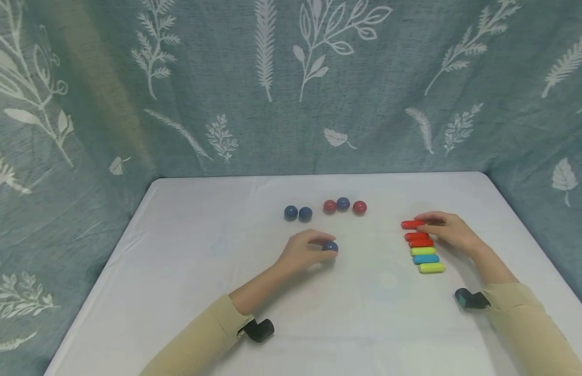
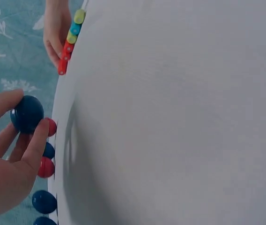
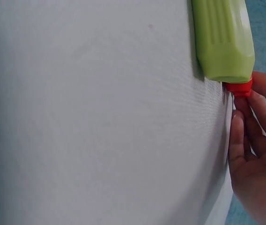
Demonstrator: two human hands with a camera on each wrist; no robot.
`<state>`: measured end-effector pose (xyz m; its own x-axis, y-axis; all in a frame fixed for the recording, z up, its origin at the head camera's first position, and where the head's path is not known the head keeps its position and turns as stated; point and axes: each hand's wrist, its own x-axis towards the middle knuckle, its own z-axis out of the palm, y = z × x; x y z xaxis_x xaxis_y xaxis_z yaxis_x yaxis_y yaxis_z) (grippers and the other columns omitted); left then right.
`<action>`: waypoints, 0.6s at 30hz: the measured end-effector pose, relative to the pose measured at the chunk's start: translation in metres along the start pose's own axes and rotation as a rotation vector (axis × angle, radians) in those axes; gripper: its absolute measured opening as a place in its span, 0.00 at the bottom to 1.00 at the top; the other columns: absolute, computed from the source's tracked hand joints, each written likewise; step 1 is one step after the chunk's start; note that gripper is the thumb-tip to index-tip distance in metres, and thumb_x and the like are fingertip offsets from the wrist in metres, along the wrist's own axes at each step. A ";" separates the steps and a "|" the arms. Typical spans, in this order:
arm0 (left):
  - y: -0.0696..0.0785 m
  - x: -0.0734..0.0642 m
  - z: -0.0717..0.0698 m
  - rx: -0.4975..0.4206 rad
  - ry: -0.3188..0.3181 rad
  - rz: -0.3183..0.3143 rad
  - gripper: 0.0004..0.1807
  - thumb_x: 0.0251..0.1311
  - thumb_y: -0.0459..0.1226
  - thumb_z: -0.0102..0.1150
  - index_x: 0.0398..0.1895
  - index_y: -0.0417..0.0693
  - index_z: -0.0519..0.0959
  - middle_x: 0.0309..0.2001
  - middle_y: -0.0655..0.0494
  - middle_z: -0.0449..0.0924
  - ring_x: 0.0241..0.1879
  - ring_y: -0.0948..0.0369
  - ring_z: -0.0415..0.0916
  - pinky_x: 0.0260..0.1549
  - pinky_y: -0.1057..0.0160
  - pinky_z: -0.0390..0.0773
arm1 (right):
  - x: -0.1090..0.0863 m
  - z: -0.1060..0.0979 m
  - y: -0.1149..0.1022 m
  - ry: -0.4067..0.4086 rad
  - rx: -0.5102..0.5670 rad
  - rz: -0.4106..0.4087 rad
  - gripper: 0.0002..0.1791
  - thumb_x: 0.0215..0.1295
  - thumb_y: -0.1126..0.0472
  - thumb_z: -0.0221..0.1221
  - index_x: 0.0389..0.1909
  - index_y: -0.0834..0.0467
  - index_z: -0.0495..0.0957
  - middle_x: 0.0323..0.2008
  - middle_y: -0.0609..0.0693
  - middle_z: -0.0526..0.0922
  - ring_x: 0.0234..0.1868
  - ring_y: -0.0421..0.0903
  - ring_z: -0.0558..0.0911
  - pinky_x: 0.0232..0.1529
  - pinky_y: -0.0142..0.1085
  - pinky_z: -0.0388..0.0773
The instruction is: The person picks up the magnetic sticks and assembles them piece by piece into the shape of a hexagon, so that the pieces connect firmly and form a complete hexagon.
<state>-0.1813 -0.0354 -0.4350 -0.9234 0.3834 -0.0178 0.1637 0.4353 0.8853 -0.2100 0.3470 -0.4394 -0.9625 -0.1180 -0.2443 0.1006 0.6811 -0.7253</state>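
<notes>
My left hand (image 1: 306,249) pinches a glossy dark blue ball (image 1: 330,246) between thumb and fingers, in front of the row of balls. The left wrist view shows this blue ball (image 2: 27,115) large between the fingertips. On the right, my right hand (image 1: 452,231) holds the end of a short red stick (image 1: 412,224) between thumb and index finger. That stick is the farthest of a column. Nearer lie two more red sticks (image 1: 418,239), a yellow-green stick (image 1: 423,251), a light blue stick (image 1: 426,259) and another yellow-green stick (image 1: 431,268). In the right wrist view a yellow-green stick (image 3: 224,42) hides most of the red.
Behind my left hand lie two blue balls (image 1: 297,213) side by side. To their right are a red ball (image 1: 330,207), a blue ball (image 1: 343,203) and another red ball (image 1: 359,207). A white cloth covers the table (image 1: 192,235); a leaf-patterned curtain (image 1: 234,78) surrounds its far sides.
</notes>
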 end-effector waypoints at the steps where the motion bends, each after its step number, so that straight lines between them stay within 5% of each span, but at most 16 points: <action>1: -0.002 -0.004 -0.003 0.008 0.002 -0.004 0.19 0.53 0.45 0.71 0.49 0.54 0.83 0.48 0.62 0.83 0.53 0.60 0.76 0.56 0.56 0.72 | 0.000 -0.001 0.000 -0.003 -0.002 0.001 0.33 0.69 0.45 0.57 0.65 0.65 0.68 0.66 0.68 0.64 0.62 0.63 0.62 0.58 0.57 0.67; 9: -0.015 -0.040 -0.022 0.080 0.018 0.032 0.18 0.52 0.42 0.72 0.46 0.52 0.84 0.47 0.59 0.83 0.52 0.57 0.77 0.56 0.54 0.72 | -0.001 -0.002 -0.003 -0.018 -0.010 -0.011 0.32 0.69 0.47 0.57 0.64 0.67 0.68 0.63 0.68 0.67 0.57 0.61 0.67 0.52 0.47 0.72; 18: -0.025 -0.072 -0.036 0.096 -0.041 0.049 0.17 0.52 0.40 0.72 0.46 0.47 0.83 0.43 0.59 0.83 0.47 0.59 0.79 0.52 0.56 0.76 | 0.003 -0.004 -0.004 -0.038 -0.027 -0.001 0.34 0.68 0.46 0.59 0.64 0.67 0.68 0.62 0.68 0.68 0.56 0.60 0.68 0.54 0.49 0.71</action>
<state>-0.1317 -0.1032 -0.4393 -0.8988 0.4383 0.0038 0.2427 0.4905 0.8369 -0.2138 0.3468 -0.4351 -0.9522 -0.1455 -0.2687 0.0928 0.7000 -0.7081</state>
